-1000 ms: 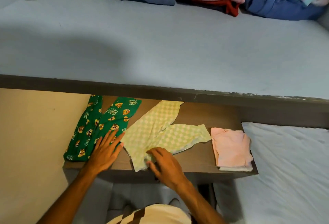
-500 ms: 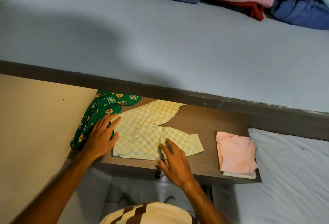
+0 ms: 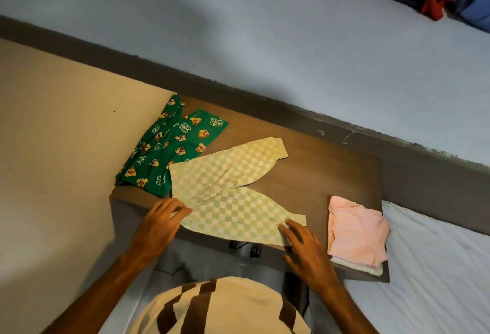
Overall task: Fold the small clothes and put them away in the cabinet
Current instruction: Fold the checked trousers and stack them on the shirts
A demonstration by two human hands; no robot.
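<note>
The checked trousers (image 3: 230, 195) lie spread on the brown bench (image 3: 331, 171), between green printed trousers (image 3: 169, 148) on the left and a folded pink garment (image 3: 356, 230) on the right. The left hand (image 3: 159, 225) pinches their near-left waist edge with curled fingers. The right hand (image 3: 305, 246) rests on the near leg's hem, fingers spread and nearly straight.

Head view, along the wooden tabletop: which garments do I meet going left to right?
green cartoon-print pants → pale green checkered pants, with the left hand and right hand at their near edge → folded pink garment at the table's right end.
</note>
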